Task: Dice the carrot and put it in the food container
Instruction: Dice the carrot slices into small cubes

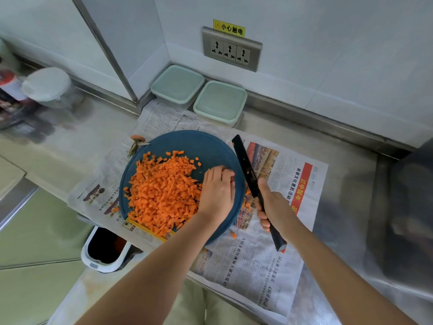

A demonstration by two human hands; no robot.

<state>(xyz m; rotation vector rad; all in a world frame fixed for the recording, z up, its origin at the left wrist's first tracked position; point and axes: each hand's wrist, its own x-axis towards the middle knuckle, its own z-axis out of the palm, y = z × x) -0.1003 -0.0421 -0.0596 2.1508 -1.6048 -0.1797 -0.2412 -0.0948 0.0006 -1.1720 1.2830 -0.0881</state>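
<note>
Carrot: orange diced carrot pile [164, 191] lay on the round blue cutting board [199, 144].
Left hand [218, 191]: touched the pile's right edge, fingers bent; I couldn't tell its grip.
Right hand [271, 207]: gripped the long black knife [246, 167] beside the board.
Containers: two lidded pale-green plastic food containers [178, 85] [220, 102] stood behind.

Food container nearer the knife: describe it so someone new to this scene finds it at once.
Find the triple wall socket under the yellow warning label. On the counter below stand two pale-green lidded tubs side by side. The food container is the right-hand one, straight under the socket and nearer the knife; its neighbour sits tucked into the wall corner.
</note>
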